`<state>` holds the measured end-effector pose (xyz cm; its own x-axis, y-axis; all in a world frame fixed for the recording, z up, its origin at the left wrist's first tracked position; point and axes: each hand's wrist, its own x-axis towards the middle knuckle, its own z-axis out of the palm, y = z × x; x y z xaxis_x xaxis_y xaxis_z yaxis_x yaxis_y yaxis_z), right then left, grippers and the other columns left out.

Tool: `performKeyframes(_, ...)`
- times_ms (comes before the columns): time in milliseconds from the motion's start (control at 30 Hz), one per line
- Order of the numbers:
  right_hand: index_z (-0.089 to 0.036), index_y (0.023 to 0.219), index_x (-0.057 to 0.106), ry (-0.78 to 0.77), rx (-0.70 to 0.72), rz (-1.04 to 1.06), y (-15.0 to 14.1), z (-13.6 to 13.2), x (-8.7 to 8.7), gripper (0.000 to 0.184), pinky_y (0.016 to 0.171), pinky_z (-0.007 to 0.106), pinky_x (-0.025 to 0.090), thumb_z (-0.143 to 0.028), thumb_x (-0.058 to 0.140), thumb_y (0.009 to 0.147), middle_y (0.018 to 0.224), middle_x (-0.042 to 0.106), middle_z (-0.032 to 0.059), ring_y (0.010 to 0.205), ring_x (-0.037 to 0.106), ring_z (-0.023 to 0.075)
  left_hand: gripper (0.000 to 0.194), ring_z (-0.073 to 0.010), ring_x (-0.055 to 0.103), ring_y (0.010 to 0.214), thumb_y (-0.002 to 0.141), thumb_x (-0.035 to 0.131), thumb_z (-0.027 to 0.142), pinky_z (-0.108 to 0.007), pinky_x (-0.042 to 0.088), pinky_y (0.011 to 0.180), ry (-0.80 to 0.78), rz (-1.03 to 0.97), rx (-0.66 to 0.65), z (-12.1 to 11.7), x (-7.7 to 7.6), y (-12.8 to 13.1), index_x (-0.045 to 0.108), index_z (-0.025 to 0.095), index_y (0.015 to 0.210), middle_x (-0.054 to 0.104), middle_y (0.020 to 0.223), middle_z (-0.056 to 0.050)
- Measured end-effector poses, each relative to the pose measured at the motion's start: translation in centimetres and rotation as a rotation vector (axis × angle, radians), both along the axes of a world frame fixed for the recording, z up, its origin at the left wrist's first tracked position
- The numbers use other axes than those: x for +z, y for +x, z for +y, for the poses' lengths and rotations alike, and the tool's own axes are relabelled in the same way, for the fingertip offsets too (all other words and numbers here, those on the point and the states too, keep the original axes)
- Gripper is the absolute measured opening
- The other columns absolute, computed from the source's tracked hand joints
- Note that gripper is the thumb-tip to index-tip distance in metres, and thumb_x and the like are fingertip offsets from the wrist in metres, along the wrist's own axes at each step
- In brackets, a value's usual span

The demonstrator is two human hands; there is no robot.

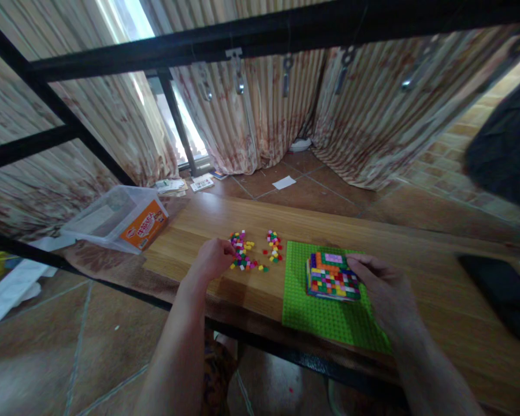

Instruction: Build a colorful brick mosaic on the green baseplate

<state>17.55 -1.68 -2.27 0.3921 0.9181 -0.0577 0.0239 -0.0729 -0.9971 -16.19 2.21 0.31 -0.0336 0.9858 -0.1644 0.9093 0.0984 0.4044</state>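
Observation:
A small block built of many-coloured toy bricks (333,280) stands on a green studded baseplate (301,312) at the right of the wooden tabletop. My right hand (383,286) reaches to the block's far right corner. Its fingertips are pinched together there, touching the bricks, and whatever may be between them is hidden. To the left of the baseplate lie loose toy bricks (242,248) in a scattered heap, with a smaller group of bricks (273,245) beside it. At the left edge of the heap, my left hand (212,258) has its fingers closed; anything they hold is too small to make out.
A clear plastic bin (112,216) with an orange label sits at the table's left end. On the far right lies a dark phone-like slab (498,294). A black metal frame (260,37) with hanging clips crosses above the table (416,254), before striped curtains.

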Motion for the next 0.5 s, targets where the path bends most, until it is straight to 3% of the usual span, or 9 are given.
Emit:
performKeyframes(267,-0.023,0.075,0.080,-0.015,-0.013,0.005,-0.2,-0.1,0.3,0.026,0.066,0.028,0.054,-0.042,0.084,0.058,0.078,0.076,0.0027,0.072,0.066,0.0170,0.014,-0.0189,0.069,0.077,0.073,0.065,0.016,-0.025,0.047,0.068,0.001,-0.162,-0.030,0.0,-0.8,-1.1,0.079,0.018,0.075,0.077,0.076,-0.004)
performKeyframes(500,-0.023,0.076,0.079,-0.012,-0.004,0.014,-0.2,-0.1,0.3,0.023,0.067,0.025,0.053,-0.040,0.083,0.060,0.078,0.076,0.0018,0.072,0.065,0.0147,0.014,-0.0173,0.067,0.072,0.070,0.066,0.013,-0.024,0.044,0.064,-0.007,-0.155,-0.026,0.0,-0.8,-1.1,0.078,0.017,0.077,0.075,0.073,-0.002)
